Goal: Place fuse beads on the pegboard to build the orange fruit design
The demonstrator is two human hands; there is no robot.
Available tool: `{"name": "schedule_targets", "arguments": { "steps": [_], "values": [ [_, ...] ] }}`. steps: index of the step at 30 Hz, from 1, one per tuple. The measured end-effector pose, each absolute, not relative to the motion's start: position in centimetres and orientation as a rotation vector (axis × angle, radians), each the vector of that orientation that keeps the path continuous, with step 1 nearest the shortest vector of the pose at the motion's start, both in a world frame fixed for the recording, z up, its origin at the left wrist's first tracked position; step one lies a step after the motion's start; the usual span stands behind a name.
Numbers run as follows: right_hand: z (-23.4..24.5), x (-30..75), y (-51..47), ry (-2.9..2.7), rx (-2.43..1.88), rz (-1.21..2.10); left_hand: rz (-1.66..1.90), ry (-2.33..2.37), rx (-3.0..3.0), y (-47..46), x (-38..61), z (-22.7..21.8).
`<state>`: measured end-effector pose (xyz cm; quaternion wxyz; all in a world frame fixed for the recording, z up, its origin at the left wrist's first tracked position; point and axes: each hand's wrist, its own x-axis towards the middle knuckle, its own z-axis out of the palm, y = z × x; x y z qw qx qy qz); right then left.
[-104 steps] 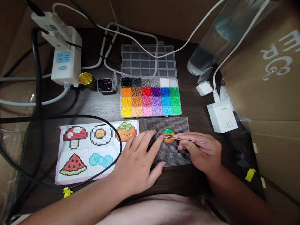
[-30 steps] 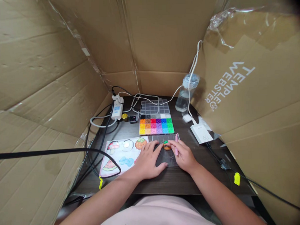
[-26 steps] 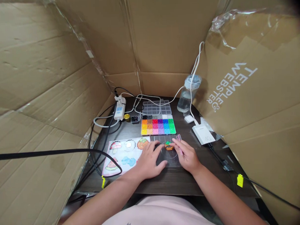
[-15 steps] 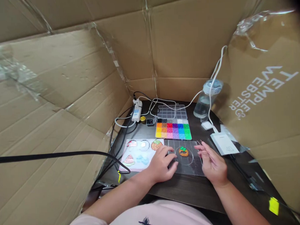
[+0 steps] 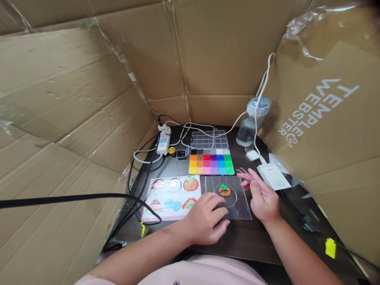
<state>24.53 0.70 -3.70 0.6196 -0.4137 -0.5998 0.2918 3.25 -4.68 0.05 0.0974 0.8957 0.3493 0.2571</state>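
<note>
A clear pegboard (image 5: 240,209) lies on the dark table and carries a small orange bead figure with a green top (image 5: 224,190). My left hand (image 5: 208,216) rests on the board's front left corner, fingers lying on it and holding nothing. My right hand (image 5: 262,196) hovers just off the board's right edge, lifted from the figure, with thin pink tweezers (image 5: 246,176) between its fingers; its fingertips are smeared. Left of the board lies a pattern sheet (image 5: 171,197) printed with pixel pictures. Behind the board sits an open bead box (image 5: 211,162) of many colours.
Cardboard walls (image 5: 82,100) close the table in on three sides. A power strip (image 5: 163,139) with cables is at the back left, and a water bottle (image 5: 250,126) and a white charger (image 5: 274,176) stand on the right. A black cable (image 5: 70,199) crosses the pattern sheet.
My head has pulled far back, so the whole cardboard enclosure shows. My right hand has lifted off the bead figure and moved right. My left hand has slid toward the board's front corner.
</note>
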Motion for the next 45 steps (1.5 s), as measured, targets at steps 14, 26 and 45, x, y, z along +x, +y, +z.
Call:
{"name": "schedule_targets", "arguments": {
  "steps": [14, 26, 45],
  "values": [
    [-1.2, 21.3, 7.5, -1.071, -1.031, 1.039, 0.448, 0.922, 2.806, -5.7, 5.9, -3.2],
    [-2.5, 21.3, 7.2, -1.097, -1.114, 0.992, 0.556, 0.872, 2.785, -5.1, 6.0, -5.1],
    [-3.1, 21.0, 6.9, -1.071, -1.166, 0.973, 0.517, 1.119, 2.774, -5.3, 5.5, -3.8]
  ]
}}
